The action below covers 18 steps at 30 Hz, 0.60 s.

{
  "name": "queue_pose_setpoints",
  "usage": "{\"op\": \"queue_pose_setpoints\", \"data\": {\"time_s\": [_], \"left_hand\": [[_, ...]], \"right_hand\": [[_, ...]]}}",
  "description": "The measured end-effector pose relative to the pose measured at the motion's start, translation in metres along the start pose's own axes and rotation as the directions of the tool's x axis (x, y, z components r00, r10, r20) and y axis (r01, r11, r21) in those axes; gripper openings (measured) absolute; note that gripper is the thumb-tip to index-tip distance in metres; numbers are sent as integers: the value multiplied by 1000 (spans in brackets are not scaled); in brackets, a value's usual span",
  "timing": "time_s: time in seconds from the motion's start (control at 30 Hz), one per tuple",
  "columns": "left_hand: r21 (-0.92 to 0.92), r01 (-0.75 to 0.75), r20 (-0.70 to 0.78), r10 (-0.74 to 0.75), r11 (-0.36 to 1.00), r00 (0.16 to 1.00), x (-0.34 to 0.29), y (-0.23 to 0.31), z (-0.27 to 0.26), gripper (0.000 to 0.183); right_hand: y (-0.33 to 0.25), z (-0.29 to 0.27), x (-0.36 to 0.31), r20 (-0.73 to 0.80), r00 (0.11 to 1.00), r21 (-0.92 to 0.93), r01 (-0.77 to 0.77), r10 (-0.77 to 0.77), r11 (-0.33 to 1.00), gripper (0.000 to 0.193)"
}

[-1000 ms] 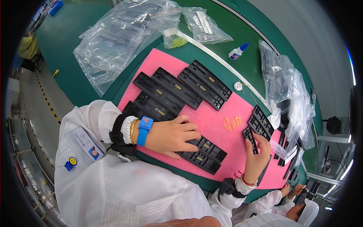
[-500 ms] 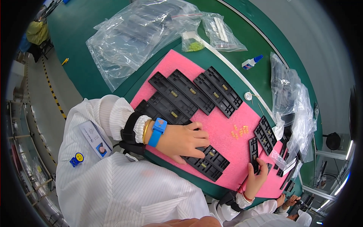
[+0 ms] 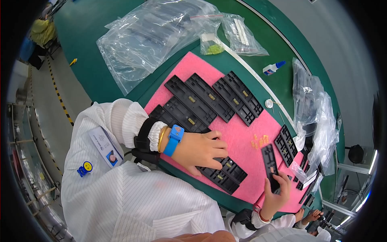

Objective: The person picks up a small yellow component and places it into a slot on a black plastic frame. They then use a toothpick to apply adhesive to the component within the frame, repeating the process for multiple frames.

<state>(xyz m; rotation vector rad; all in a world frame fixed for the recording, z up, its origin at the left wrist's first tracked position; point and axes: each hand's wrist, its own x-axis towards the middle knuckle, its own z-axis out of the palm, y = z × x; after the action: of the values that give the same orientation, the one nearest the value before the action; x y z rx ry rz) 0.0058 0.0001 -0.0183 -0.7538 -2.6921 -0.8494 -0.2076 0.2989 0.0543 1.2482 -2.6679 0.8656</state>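
My left hand [image 3: 201,150] pressed flat on black plastic trays [image 3: 224,174] atop pink foam mat [image 3: 242,139]. My right hand [image 3: 276,193] gripping single black tray [image 3: 269,165], lifted.

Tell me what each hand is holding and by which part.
The right hand grips a black plastic tray by its lower end. The left hand holds nothing, resting flat on black trays.
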Motion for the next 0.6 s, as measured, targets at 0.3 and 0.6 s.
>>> {"op": "queue_pose_setpoints", "data": {"time_s": [0.3, 0.6], "left_hand": [[57, 63, 18, -64, 996, 998, 3, 6, -11, 78], [77, 119, 119, -127, 990, 985, 3, 6, -10, 82]], "right_hand": [[-32, 65, 26, 241, 947, 141, 181, -211, 973, 31], [14, 38, 62, 69, 976, 85, 202, -208, 976, 27]]}}
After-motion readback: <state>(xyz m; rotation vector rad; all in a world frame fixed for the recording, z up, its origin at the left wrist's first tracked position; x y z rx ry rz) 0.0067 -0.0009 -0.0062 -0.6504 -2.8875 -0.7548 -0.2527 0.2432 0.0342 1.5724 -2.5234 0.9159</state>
